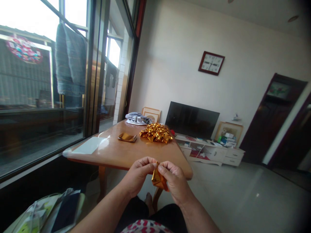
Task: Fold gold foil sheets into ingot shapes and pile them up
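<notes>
Two hands working close above the lap, in front of the wooden table (116,152). Left hand (138,176) pinching the top corner of a folded gold foil piece (159,179); right hand (173,181) gripping its other side, fingertips nearly meeting. Farther back on the table: flat gold sheets (127,137), then a heap of finished gold pieces (156,132). Risk, likely: thin foil tearing or creasing crooked under too hard a pinch, or slipping to the floor.
</notes>
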The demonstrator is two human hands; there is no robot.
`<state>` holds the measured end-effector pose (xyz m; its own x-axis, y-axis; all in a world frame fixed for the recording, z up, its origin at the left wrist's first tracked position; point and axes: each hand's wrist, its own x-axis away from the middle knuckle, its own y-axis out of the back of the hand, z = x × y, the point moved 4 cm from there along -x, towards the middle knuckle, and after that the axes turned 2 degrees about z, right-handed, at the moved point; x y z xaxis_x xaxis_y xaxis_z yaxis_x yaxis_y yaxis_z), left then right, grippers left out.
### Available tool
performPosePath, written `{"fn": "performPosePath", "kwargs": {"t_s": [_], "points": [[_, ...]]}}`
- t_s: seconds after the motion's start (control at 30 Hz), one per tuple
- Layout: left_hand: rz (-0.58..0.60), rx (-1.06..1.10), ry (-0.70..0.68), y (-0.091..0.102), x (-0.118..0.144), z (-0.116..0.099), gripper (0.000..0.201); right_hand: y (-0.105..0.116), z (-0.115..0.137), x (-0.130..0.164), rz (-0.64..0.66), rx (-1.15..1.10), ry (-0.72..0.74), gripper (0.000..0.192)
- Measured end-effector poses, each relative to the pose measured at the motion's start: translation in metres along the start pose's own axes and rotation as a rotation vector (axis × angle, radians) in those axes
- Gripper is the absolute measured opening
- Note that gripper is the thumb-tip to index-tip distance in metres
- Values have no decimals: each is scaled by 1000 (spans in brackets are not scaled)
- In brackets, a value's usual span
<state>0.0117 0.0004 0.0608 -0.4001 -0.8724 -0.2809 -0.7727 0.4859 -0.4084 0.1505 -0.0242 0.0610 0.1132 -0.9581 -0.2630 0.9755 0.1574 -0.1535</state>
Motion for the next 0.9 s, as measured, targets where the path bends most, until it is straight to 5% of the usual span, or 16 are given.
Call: {"fn": "performPosePath", "kwargs": {"t_s": [0.53,0.9], "points": [[-78,-170,-87,0,-1,-3,20,1,-4,-5,0,124,-30,39],[-218,-160,-122,29,-6,-4,24,1,-9,-13,70,275,-6,36]]}}
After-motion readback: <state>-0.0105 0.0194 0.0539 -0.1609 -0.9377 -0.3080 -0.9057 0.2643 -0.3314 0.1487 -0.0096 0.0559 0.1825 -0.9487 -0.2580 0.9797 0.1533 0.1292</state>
